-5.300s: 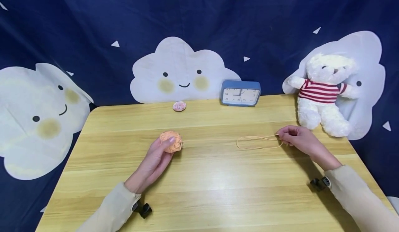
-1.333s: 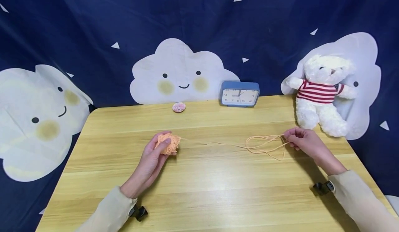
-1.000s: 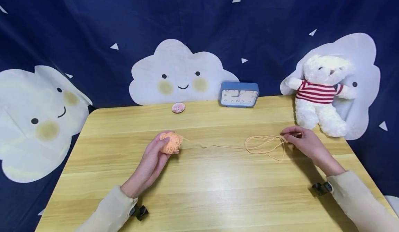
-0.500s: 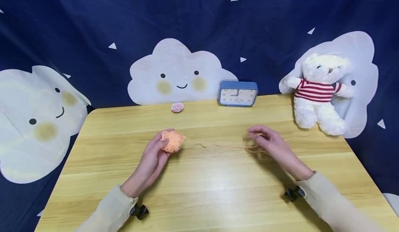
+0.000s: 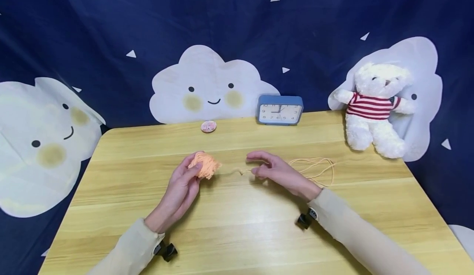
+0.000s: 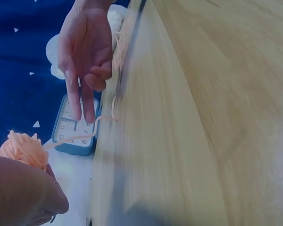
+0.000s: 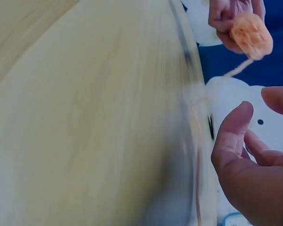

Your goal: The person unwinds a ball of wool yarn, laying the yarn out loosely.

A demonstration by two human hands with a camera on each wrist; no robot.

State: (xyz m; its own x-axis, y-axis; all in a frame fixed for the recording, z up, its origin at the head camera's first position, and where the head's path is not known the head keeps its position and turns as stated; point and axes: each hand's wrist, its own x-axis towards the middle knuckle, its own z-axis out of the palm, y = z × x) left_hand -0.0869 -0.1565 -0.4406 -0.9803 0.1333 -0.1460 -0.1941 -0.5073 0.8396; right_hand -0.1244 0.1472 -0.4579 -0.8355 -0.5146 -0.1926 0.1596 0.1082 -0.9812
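Small orange yarn ball (image 5: 205,169) pinched in left hand (image 5: 180,189) above table (image 5: 237,225); right hand (image 5: 278,172) loose-fingered at strand near ball, gripping nothing visible; pulled-off loops (image 5: 314,169) lying right; ball mostly unwound, little remaining.

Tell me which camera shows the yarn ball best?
The head view: the yarn ball shows whole, held in the left hand. The left wrist view catches only part of it behind that hand; the right wrist view shows it small at the top edge.
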